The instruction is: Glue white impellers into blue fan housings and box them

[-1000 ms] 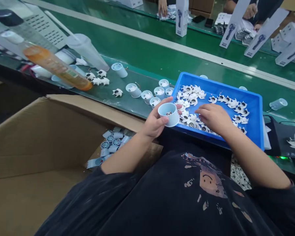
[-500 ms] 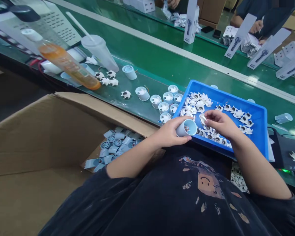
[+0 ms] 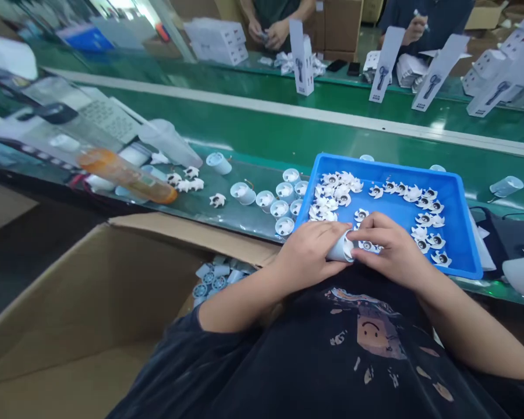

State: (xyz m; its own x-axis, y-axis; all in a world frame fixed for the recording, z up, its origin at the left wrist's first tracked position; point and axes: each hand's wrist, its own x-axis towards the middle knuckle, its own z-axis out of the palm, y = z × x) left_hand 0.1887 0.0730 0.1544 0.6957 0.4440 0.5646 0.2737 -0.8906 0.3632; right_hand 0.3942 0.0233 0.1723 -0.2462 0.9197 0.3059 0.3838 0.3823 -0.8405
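Observation:
My left hand [image 3: 311, 249] is wrapped round a small pale-blue cylinder housing [image 3: 341, 248], held on its side at the near edge of the blue tray [image 3: 458, 192]. My right hand [image 3: 386, 247] is closed at the cylinder's open end, fingers pinched together; a white fan impeller it picked up is hidden between the fingers and the housing. Several white impellers [image 3: 334, 195] lie loose in the tray. Finished housings with impellers [image 3: 283, 206] stand in a cluster just left of the tray.
A large open cardboard box [image 3: 91, 291] at my left holds more blue housings [image 3: 216, 276]. An orange drink bottle [image 3: 126, 174] and a clear plastic cup [image 3: 170, 142] lie on the bench. Across the green conveyor [image 3: 288, 134], other people handle white product boxes [image 3: 303, 58].
My right hand picked an impeller out of the tray and brought it to the housing's mouth. The left hand lowered the housing and turned it sideways. The camera tilted up.

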